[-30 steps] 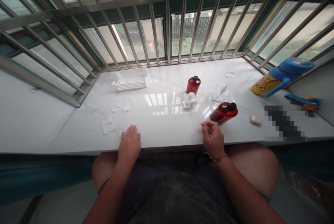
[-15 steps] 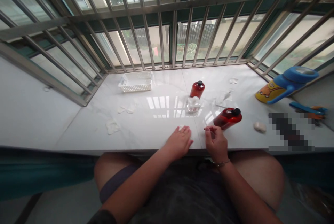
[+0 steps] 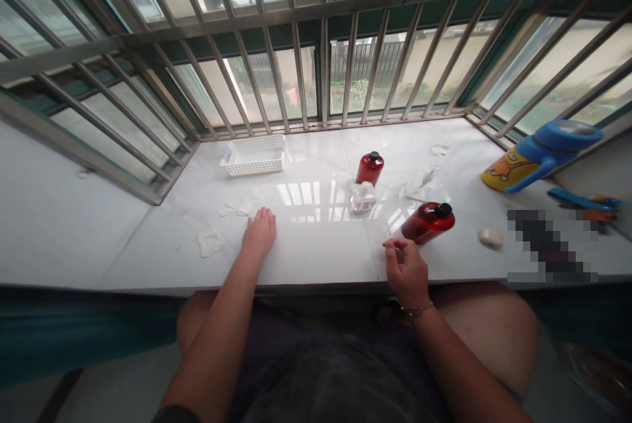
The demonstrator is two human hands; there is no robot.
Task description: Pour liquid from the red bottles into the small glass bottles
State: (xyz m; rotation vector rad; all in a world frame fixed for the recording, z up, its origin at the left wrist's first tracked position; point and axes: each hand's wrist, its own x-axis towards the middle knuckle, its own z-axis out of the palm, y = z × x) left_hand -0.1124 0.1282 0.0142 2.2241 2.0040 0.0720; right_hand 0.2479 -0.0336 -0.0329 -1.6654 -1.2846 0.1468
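Note:
My left hand [image 3: 260,233] lies palm down on the white tabletop [image 3: 316,245], fingers stretched forward. Just beyond its fingertips are thin white scraps [image 3: 237,208], and a larger crumpled white piece [image 3: 210,242] lies to its left. What may be under the palm is hidden. Near the table's front edge, my right hand [image 3: 405,265] rests with curled fingers, thumb against the index finger; I cannot make out anything in it. Close behind it is a dark red bottle [image 3: 425,224] with a black cap. Farther back, another red bottle [image 3: 370,168] stands behind a small clear container [image 3: 363,198].
A white perforated basket [image 3: 254,158] is at the back left. On the right are a blue and yellow tumbler [image 3: 538,156], a beige lump [image 3: 490,237] and a blue-orange item [image 3: 585,202]. Clear plastic wrapping [image 3: 428,186] lies behind the nearer bottle. Metal bars [image 3: 323,68] close off the window side.
My left hand has slid left across the tabletop, from near my right hand to beside the white scraps. My right hand stays in place; the view has shifted slightly.

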